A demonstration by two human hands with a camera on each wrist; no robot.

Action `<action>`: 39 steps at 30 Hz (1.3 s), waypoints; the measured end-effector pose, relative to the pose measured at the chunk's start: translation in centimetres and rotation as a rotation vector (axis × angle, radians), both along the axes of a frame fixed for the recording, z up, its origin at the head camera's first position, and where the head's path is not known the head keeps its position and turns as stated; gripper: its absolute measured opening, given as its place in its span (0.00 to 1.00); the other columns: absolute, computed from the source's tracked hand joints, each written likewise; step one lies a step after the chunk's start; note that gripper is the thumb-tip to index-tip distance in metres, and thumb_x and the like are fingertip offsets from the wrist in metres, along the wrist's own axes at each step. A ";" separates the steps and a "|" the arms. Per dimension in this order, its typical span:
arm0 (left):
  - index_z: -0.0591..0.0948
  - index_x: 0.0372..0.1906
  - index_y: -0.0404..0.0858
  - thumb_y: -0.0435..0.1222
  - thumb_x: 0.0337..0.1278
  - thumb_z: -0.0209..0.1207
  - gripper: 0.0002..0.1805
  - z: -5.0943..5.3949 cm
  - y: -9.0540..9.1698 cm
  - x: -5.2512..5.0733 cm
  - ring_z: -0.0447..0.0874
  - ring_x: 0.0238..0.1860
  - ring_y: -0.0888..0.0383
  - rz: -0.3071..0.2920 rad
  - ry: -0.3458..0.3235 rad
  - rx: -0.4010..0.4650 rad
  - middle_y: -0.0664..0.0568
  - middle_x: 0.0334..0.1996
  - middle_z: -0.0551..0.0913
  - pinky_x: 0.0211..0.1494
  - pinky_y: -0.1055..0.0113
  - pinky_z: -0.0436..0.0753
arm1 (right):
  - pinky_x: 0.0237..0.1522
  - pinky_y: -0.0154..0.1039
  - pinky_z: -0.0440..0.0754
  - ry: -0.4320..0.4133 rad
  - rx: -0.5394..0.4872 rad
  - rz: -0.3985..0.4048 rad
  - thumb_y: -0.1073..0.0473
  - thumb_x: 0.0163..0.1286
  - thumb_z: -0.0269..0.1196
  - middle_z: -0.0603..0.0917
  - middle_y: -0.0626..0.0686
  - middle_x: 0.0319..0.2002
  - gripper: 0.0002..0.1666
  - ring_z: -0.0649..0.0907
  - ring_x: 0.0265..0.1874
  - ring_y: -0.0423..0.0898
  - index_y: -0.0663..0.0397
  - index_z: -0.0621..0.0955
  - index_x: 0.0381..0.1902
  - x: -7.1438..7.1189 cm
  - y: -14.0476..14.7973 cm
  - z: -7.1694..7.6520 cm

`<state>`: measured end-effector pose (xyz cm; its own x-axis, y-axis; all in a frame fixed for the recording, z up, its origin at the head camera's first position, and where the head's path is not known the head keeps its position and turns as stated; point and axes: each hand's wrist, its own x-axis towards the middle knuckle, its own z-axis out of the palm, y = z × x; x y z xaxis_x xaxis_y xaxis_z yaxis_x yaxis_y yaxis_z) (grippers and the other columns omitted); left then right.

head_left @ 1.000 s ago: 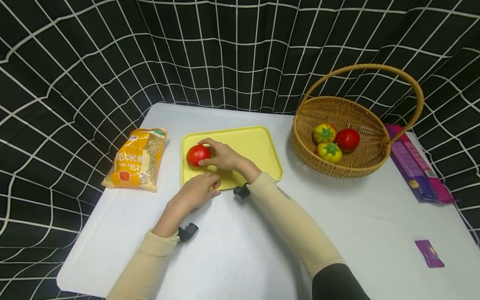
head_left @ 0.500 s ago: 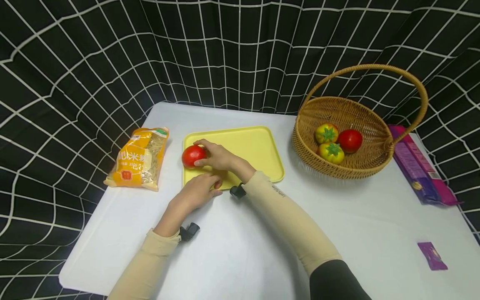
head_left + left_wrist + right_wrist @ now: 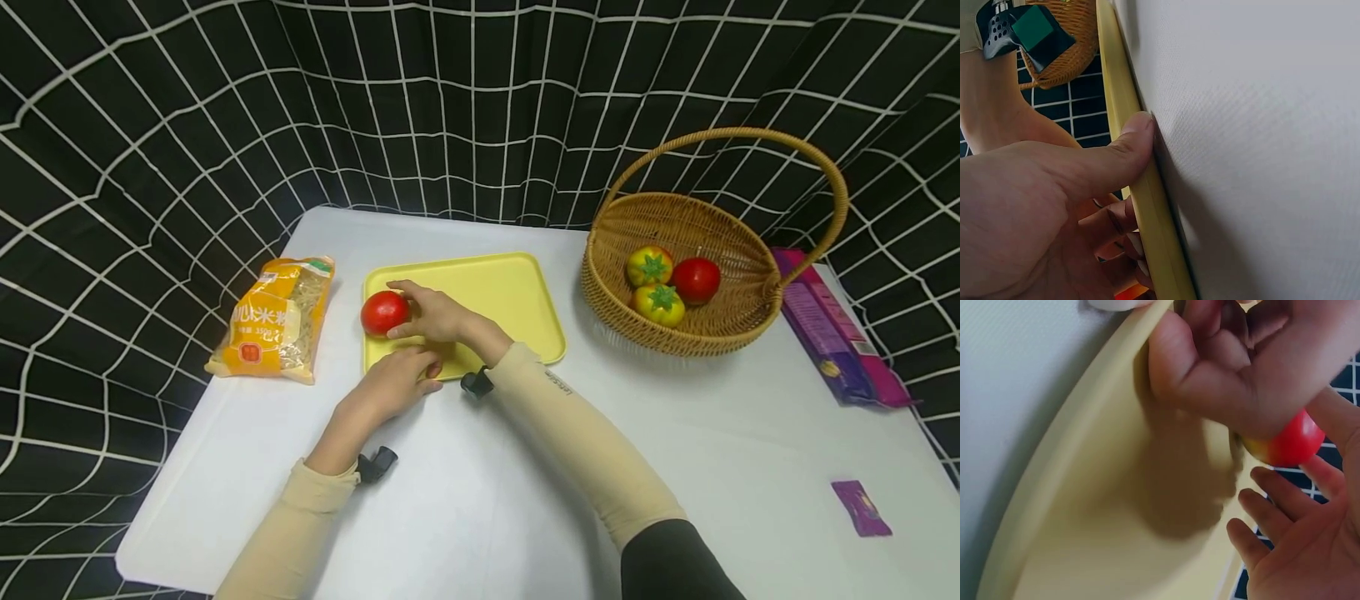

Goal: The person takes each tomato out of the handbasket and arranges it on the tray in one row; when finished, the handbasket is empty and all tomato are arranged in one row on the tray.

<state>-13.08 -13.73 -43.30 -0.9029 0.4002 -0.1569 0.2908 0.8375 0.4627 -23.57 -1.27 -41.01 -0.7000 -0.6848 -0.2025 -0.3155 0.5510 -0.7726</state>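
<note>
A red tomato (image 3: 385,314) is at the left end of the yellow tray (image 3: 510,300), its underside not visible. Thumb and fingertips of my right hand (image 3: 438,317) hold its right side; the right wrist view shows the other fingers of that hand (image 3: 1310,544) spread below the tomato (image 3: 1297,440). My left hand (image 3: 393,382) is at the tray's front edge. Seen from the left wrist, this hand (image 3: 1066,187) grips the rim (image 3: 1124,100), thumb outside and curled fingers inside.
An orange and clear food bag (image 3: 270,321) lies left of the tray. To the right stands a wicker basket (image 3: 720,333) holding a red tomato (image 3: 696,280) and two yellow-green ones. Beyond it are purple-pink packaging (image 3: 840,342) and a small purple packet (image 3: 861,508).
Over the last second my right hand and the tomato have shifted slightly left, toward the tray's left edge. My left hand stays at the rim.
</note>
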 end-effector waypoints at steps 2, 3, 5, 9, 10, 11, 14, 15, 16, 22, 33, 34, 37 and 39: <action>0.75 0.35 0.43 0.38 0.68 0.69 0.12 0.0 0.0 0.0 0.74 0.41 0.51 0.002 -0.004 -0.004 0.51 0.34 0.74 0.47 0.56 0.73 | 0.80 0.56 0.64 -0.004 0.006 -0.013 0.51 0.72 0.72 0.68 0.61 0.80 0.50 0.69 0.79 0.58 0.47 0.59 0.84 0.0 0.4 0.2; 0.75 0.35 0.43 0.38 0.68 0.69 0.12 0.0 0.0 0.0 0.74 0.41 0.51 0.003 -0.006 -0.005 0.51 0.34 0.74 0.47 0.57 0.73 | 0.81 0.57 0.63 -0.001 0.008 -0.020 0.50 0.72 0.72 0.67 0.61 0.80 0.50 0.68 0.80 0.58 0.47 0.59 0.84 0.0 0.7 0.3; 0.75 0.36 0.43 0.38 0.68 0.69 0.12 0.0 0.0 0.0 0.74 0.40 0.52 0.005 -0.010 -0.006 0.51 0.34 0.74 0.46 0.57 0.73 | 0.81 0.57 0.63 0.008 0.008 -0.037 0.50 0.72 0.72 0.66 0.62 0.81 0.51 0.66 0.81 0.58 0.47 0.59 0.84 0.0 1.3 0.5; 0.75 0.36 0.44 0.38 0.68 0.69 0.12 0.1 0.1 0.1 0.73 0.39 0.52 0.009 -0.013 0.002 0.51 0.35 0.75 0.45 0.58 0.73 | 0.80 0.57 0.64 0.052 -0.012 -0.075 0.50 0.71 0.73 0.68 0.62 0.80 0.51 0.68 0.80 0.58 0.46 0.60 0.84 -0.1 3.3 1.3; 0.75 0.36 0.44 0.38 0.68 0.69 0.12 0.1 0.1 0.1 0.73 0.38 0.53 0.009 -0.014 0.003 0.51 0.35 0.75 0.44 0.58 0.72 | 0.80 0.57 0.64 0.066 -0.016 -0.083 0.50 0.71 0.74 0.68 0.61 0.79 0.51 0.68 0.80 0.58 0.46 0.60 0.84 0.0 3.9 1.5; 0.74 0.37 0.44 0.38 0.68 0.69 0.12 0.1 0.1 0.2 0.73 0.37 0.53 0.008 -0.014 0.003 0.51 0.35 0.75 0.43 0.59 0.72 | 0.80 0.57 0.64 0.081 -0.022 -0.089 0.50 0.71 0.73 0.68 0.61 0.80 0.51 0.68 0.80 0.59 0.46 0.60 0.83 0.0 4.4 1.9; 0.74 0.37 0.44 0.38 0.68 0.69 0.12 0.1 0.0 0.2 0.72 0.36 0.53 0.010 -0.017 -0.002 0.51 0.33 0.74 0.41 0.60 0.72 | 0.80 0.55 0.64 0.130 -0.038 -0.098 0.49 0.71 0.73 0.67 0.57 0.81 0.50 0.67 0.80 0.57 0.45 0.62 0.83 0.1 6.0 3.1; 0.74 0.37 0.44 0.38 0.68 0.69 0.12 0.0 0.0 0.2 0.71 0.35 0.54 0.010 -0.017 -0.006 0.51 0.33 0.73 0.41 0.61 0.71 | 0.80 0.54 0.64 0.148 -0.042 -0.098 0.49 0.72 0.73 0.67 0.55 0.81 0.49 0.67 0.80 0.56 0.46 0.62 0.83 0.2 6.5 3.5; 0.74 0.37 0.44 0.38 0.68 0.69 0.12 0.0 0.0 0.2 0.71 0.35 0.54 0.012 -0.016 -0.009 0.51 0.33 0.73 0.40 0.61 0.71 | 0.80 0.53 0.64 0.165 -0.048 -0.101 0.49 0.72 0.73 0.66 0.53 0.81 0.49 0.67 0.81 0.55 0.46 0.63 0.83 0.2 7.0 4.0; 0.74 0.37 0.44 0.38 0.69 0.69 0.13 0.1 -0.2 0.2 0.71 0.34 0.53 0.031 -0.027 -0.011 0.51 0.32 0.72 0.39 0.62 0.69 | 0.80 0.56 0.65 0.238 -0.060 -0.129 0.47 0.72 0.73 0.66 0.47 0.82 0.47 0.66 0.81 0.53 0.42 0.65 0.82 0.8 10.1 7.1; 0.73 0.36 0.44 0.38 0.69 0.68 0.13 0.1 -0.1 0.4 0.68 0.34 0.54 0.010 -0.014 -0.017 0.52 0.31 0.69 0.37 0.63 0.66 | 0.77 0.59 0.67 0.338 -0.091 -0.254 0.53 0.70 0.74 0.69 0.49 0.80 0.47 0.69 0.78 0.55 0.42 0.65 0.82 2.6 18.3 11.4; 0.72 0.35 0.44 0.38 0.69 0.68 0.13 0.2 0.0 0.4 0.68 0.34 0.55 0.009 -0.013 -0.017 0.52 0.31 0.68 0.37 0.63 0.66 | 0.76 0.59 0.68 0.348 -0.097 -0.277 0.54 0.70 0.75 0.70 0.50 0.79 0.47 0.70 0.78 0.56 0.43 0.66 0.81 2.8 19.2 11.6; 0.72 0.35 0.44 0.38 0.69 0.68 0.14 0.2 0.0 0.4 0.67 0.33 0.55 0.004 -0.007 -0.020 0.52 0.30 0.68 0.37 0.63 0.66 | 0.75 0.62 0.68 0.349 -0.077 -0.354 0.53 0.71 0.74 0.71 0.51 0.79 0.46 0.72 0.76 0.57 0.42 0.66 0.81 3.3 22.1 12.0; 0.72 0.35 0.45 0.38 0.69 0.68 0.14 0.1 0.0 0.3 0.67 0.33 0.55 0.000 0.002 -0.024 0.52 0.30 0.68 0.37 0.63 0.66 | 0.75 0.65 0.67 0.348 -0.041 -0.394 0.50 0.71 0.74 0.70 0.53 0.79 0.47 0.71 0.76 0.60 0.42 0.66 0.82 3.3 23.9 12.1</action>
